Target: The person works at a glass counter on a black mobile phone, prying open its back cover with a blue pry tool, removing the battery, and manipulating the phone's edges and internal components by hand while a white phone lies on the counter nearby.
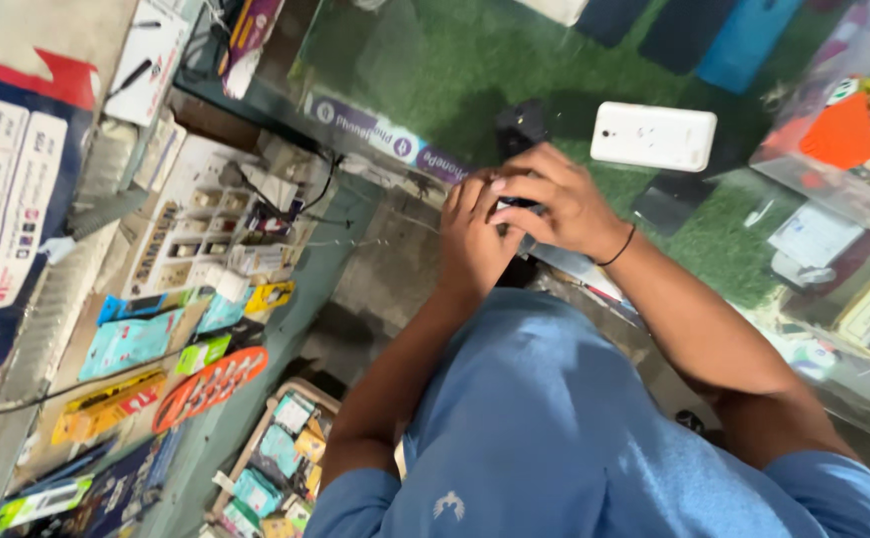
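Black and small, the object [511,205] sits pinched between both hands at the edge of the glass counter [375,70], mostly buried under fingers — only a sliver shows. Left hand [475,234] cups it from the near side, right hand [550,199] folds over the top, fingers laid across the left knuckles. So the two hands are pressed together, closed round that one dark piece; what kind of part it is, I can't tell.

By the way it vanishes inside two palms, it looks light and rigid — hard-shelled rather than soft. Smooth dark casing like that could be slippery, and anything this little tends to be delicate, so a grip at the edges with the fingertips looks the safer hold, not a squeeze across the flat.

Just beyond the knuckles another black block [521,125] rests on the glass, and a white phone [653,135] lies face-down near it, apart from the hands. A thin black band [618,247] circles the right wrist. Down to the left, packets of accessories [131,339] crowd the shelves.
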